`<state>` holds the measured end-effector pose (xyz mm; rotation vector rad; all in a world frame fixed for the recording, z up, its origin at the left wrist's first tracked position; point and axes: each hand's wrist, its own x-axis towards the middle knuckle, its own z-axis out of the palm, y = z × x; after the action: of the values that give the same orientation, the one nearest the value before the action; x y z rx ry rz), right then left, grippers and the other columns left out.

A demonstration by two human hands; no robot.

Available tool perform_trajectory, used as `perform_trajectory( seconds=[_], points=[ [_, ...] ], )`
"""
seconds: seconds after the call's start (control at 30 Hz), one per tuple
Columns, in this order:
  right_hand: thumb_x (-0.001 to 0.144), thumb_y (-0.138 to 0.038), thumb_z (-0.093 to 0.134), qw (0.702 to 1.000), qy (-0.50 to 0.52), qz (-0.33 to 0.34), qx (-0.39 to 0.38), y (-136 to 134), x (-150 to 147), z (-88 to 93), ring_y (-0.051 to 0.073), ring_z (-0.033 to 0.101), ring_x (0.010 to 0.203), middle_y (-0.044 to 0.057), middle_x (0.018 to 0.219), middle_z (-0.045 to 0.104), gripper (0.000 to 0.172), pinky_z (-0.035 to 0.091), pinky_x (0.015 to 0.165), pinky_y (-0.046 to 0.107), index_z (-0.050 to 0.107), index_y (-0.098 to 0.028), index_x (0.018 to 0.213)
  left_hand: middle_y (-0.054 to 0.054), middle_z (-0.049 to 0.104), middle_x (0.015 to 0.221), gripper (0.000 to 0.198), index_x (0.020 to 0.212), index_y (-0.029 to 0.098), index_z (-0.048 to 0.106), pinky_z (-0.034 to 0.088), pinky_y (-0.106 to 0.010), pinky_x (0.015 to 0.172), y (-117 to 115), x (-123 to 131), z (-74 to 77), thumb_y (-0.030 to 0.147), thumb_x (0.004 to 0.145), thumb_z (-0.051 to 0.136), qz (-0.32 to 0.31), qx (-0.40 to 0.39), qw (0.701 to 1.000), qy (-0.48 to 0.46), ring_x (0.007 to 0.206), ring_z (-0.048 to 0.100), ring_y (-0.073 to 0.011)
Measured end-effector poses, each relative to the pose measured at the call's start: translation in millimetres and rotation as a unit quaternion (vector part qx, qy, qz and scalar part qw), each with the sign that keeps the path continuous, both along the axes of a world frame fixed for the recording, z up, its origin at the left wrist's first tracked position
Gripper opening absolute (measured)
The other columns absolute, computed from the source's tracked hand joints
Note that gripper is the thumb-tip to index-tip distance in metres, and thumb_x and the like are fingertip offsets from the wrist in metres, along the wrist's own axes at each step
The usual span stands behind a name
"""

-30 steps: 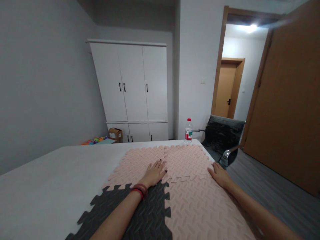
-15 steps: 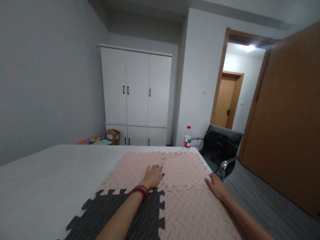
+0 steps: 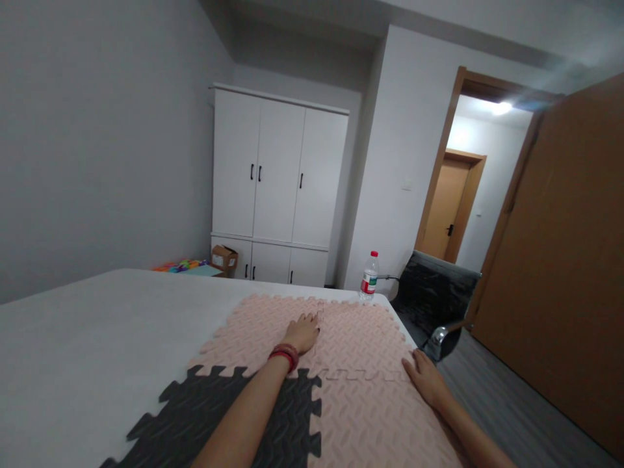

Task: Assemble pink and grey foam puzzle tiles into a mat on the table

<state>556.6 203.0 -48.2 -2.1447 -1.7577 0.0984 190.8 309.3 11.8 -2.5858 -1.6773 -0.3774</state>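
Observation:
Pink foam floor tiles and one black foam tile lie on the table, their toothed edges meeting. My left hand rests palm down on the far left pink tile, beside the seam between the two far pink tiles. Its fingers are stretched out, and red bands circle the wrist. At the right border of the mat, near the seam between the far and near pink tiles, lies my right hand with thumb and fingers apart. Neither hand grasps anything.
A plastic bottle with a red cap stands at the table's far right corner. Beyond the right edge is a black chair. The white table extends left. A cardboard box and white cabinet are behind.
My left hand has slid a little farther forward along the seam. My right hand stays at the mat's right border. The view has tilted slightly.

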Motion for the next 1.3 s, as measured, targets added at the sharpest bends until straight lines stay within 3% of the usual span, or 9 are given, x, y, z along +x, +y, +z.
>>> perform_trajectory(
  seconds=[0.23, 0.5, 0.7, 0.83, 0.97, 1.1, 1.2, 1.3],
  points=[
    [0.083, -0.055, 0.029, 1.0, -0.005, 0.01, 0.003, 4, 4, -5.5, 0.024, 0.034, 0.129, 0.016, 0.138, 0.041, 0.07, 0.023, 0.109, 0.034, 0.043, -0.005, 0.129, -0.009, 0.048, 0.129, 0.033, 0.115, 0.018, 0.053, 0.037, -0.051, 0.097, 14, 14, -4.2, 0.035, 0.086, 0.053, -0.013, 0.047, 0.999, 0.006, 0.116, 0.046, -0.0248],
    [0.083, -0.059, 0.024, 1.0, 0.003, 0.005, 0.008, 2, 2, -7.1, 0.024, 0.034, 0.13, 0.017, 0.138, 0.04, 0.076, 0.022, 0.11, 0.034, 0.04, -0.002, 0.131, -0.009, 0.048, 0.129, 0.04, 0.122, 0.018, 0.048, 0.04, -0.05, 0.095, 38, 13, -17.3, 0.036, 0.086, 0.053, -0.044, 0.012, 0.999, -0.031, 0.114, 0.048, -0.0249],
    [0.082, -0.061, 0.024, 1.0, 0.008, -0.002, 0.015, 1, 1, -6.6, 0.024, 0.035, 0.129, 0.015, 0.139, 0.04, 0.077, 0.022, 0.109, 0.032, 0.041, -0.003, 0.13, -0.007, 0.057, 0.112, 0.031, 0.112, 0.017, 0.054, 0.05, -0.04, 0.081, 70, 10, 0.3, 0.035, 0.087, 0.052, -0.027, -0.051, 0.997, -0.055, 0.094, 0.058, -0.0181],
    [0.082, -0.062, 0.025, 1.0, 0.013, -0.005, 0.01, 1, 1, -7.4, 0.024, 0.034, 0.13, 0.015, 0.139, 0.04, 0.078, 0.022, 0.109, 0.032, 0.041, -0.003, 0.131, -0.008, 0.052, 0.122, 0.036, 0.118, 0.018, 0.05, 0.046, -0.045, 0.089, 88, 11, 7.7, 0.035, 0.087, 0.052, -0.019, -0.043, 0.997, -0.058, 0.105, 0.054, -0.0216],
    [0.082, -0.063, 0.025, 1.0, 0.013, -0.008, 0.017, 2, 1, -9.3, 0.023, 0.033, 0.13, 0.013, 0.14, 0.039, 0.077, 0.021, 0.11, 0.031, 0.043, -0.006, 0.131, -0.009, 0.045, 0.132, 0.041, 0.123, 0.019, 0.047, 0.036, -0.052, 0.098, 98, 18, -6.7, 0.036, 0.086, 0.052, -0.029, -0.021, 0.999, -0.04, 0.118, 0.045, -0.0261],
    [0.083, -0.062, 0.024, 1.0, 0.004, -0.01, 0.012, 2, -2, -4.9, 0.023, 0.034, 0.129, 0.014, 0.139, 0.039, 0.078, 0.021, 0.109, 0.033, 0.043, -0.004, 0.131, -0.009, 0.046, 0.131, 0.041, 0.122, 0.019, 0.048, 0.036, -0.053, 0.098, 102, 21, -15.9, 0.037, 0.086, 0.052, -0.049, -0.008, 0.999, -0.015, 0.118, 0.045, -0.026],
    [0.083, -0.061, 0.024, 1.0, 0.0, -0.007, 0.009, -2, -5, 1.5, 0.023, 0.035, 0.129, 0.016, 0.139, 0.04, 0.078, 0.022, 0.109, 0.033, 0.042, -0.003, 0.131, -0.009, 0.044, 0.133, 0.043, 0.124, 0.019, 0.047, 0.033, -0.054, 0.1, 96, 13, -9.4, 0.038, 0.086, 0.053, -0.058, 0.007, 0.998, 0.005, 0.12, 0.043, -0.0269],
    [0.084, -0.06, 0.024, 1.0, -0.004, -0.002, 0.013, -5, -7, 5.6, 0.024, 0.036, 0.128, 0.016, 0.138, 0.041, 0.077, 0.023, 0.108, 0.033, 0.043, -0.002, 0.13, -0.009, 0.036, 0.141, 0.047, 0.129, 0.021, 0.043, 0.023, -0.057, 0.104, 82, -23, 0.9, 0.04, 0.086, 0.052, -0.041, 0.031, 0.999, 0.017, 0.127, 0.033, -0.0289]
  ],
)
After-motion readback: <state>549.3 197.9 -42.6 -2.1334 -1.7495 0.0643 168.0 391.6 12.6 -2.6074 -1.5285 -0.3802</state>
